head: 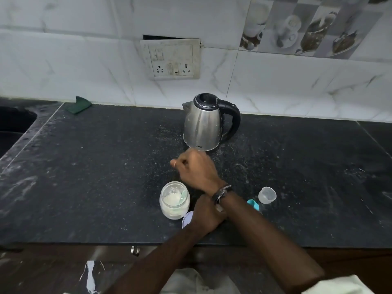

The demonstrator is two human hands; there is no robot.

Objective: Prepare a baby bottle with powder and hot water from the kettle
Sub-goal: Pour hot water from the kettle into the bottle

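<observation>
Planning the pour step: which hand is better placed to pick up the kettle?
Right, probably. The right hand is just in front of the kettle, whose handle points right. The left hand sits nearer the counter edge, beneath the right wrist.

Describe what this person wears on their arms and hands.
Both forearms are bare. The right wrist carries a dark braided wristband with pale strands. A pale, light-coloured sleeve shows at the right upper arm. The left hand shows no ring or band in view.

Dusty black countertop — kettle, powder jar, clear cap, green cloth.
</observation>
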